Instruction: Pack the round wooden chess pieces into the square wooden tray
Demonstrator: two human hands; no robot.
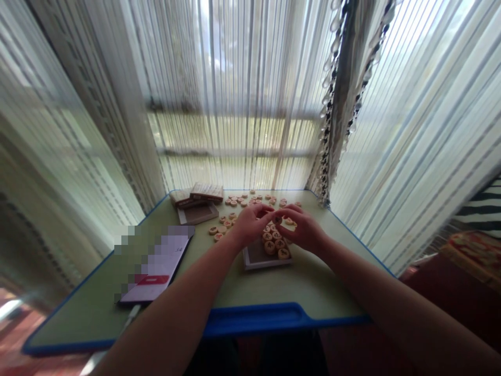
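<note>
A xiangqi piece [278,220], a small round wooden disc with a dark mark, sits between my two hands over a shallow box tray [252,255]. Thumb and fingers of my right hand [303,227] are closed around its right side. From the left, the bent fingers and thumb of my left hand [250,222] come together at its edge; part of that grip is hidden. Below my hands, rows of pale wooden pieces [270,247] lie along the tray's right side, partly covered by my fingers.
Loose pieces [234,202] are scattered toward the far edge, with more [222,230] left of my hand. Stacked boxes [206,191] and an open box part [198,213] stand back left. A tablet [156,266] with a cable [133,312] lies left on the blue-edged table [321,292]. Curtains [242,94] hang behind.
</note>
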